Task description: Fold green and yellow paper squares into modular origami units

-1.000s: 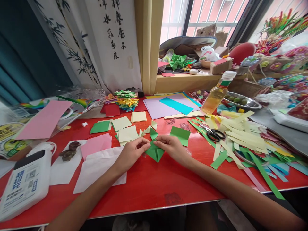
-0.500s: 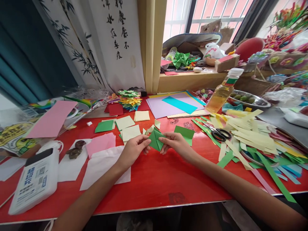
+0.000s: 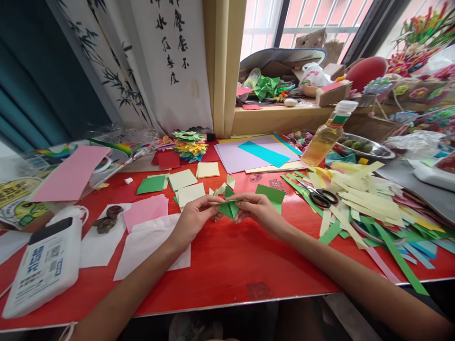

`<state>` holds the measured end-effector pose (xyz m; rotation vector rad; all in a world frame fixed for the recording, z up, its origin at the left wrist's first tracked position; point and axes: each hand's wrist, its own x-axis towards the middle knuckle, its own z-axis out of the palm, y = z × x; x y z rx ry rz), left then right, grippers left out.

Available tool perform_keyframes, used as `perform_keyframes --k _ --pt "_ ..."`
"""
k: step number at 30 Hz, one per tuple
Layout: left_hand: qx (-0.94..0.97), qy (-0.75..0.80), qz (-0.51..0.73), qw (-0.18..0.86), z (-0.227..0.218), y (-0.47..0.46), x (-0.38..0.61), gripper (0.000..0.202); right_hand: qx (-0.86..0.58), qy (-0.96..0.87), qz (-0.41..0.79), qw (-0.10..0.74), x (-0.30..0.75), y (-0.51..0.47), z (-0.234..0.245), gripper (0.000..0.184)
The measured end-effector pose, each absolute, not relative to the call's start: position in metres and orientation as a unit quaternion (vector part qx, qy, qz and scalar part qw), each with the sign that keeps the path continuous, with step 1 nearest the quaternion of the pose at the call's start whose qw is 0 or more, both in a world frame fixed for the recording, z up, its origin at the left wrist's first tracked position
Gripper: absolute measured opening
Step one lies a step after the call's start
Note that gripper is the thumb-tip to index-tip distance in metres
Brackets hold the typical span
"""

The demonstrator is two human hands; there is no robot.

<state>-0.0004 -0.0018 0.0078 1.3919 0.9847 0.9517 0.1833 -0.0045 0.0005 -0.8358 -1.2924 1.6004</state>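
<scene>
A small folded piece of green paper [image 3: 229, 209] is held between my two hands, just above the red table [image 3: 227, 265]. My left hand [image 3: 199, 213] pinches its left corner, and my right hand [image 3: 258, 211] pinches the right one. Its top layer stands up in a fold, and part of it is hidden by my fingers. Behind the hands lie small folded cream pieces [image 3: 230, 182] and cream paper squares [image 3: 191, 193]. A flat green square [image 3: 270, 197] rests just beyond my right hand.
To the right, black-handled scissors [image 3: 323, 198] lie by a heap of paper strips [image 3: 373, 199]. An oil-coloured bottle [image 3: 327, 137] stands behind them. Pink squares [image 3: 146, 211], a white cloth-like sheet [image 3: 149, 246] and a white packet [image 3: 42, 265] are on the left.
Both hands have tilted the green paper, and its upper part now rises from a crease where it looked like a flat diamond before. The view has shifted slightly.
</scene>
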Motion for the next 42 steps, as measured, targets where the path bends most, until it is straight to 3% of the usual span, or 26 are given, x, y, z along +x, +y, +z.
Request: perform_keyframes --k 21,26,34,39,42 --pt "0.607 0.385 0.407 0.563 0.0070 -0.0060 0.0029 0.007 -0.322 -0.563 0.620 0.442 0.1808 -0.0062 -0.0053 0.012" --pt "0.611 0.403 0.381 0.565 0.0113 -0.0074 0.0010 0.013 -0.335 -0.554 0.609 0.458 0.1811 -0.0056 -0.0057 0.012" --pt "0.643 0.446 0.412 0.467 0.0068 -0.0072 0.0033 0.022 -0.349 -0.594 0.597 0.411 0.1799 -0.0089 0.0006 0.014" --pt "0.669 0.467 0.399 0.419 0.0068 -0.0084 0.0023 0.020 -0.378 -0.573 0.557 0.468 0.1798 -0.0053 -0.0019 0.021" --pt "0.712 0.459 0.374 0.376 0.0065 -0.0092 0.0029 0.024 -0.388 -0.606 0.561 0.409 0.1804 -0.0030 -0.0072 0.022"
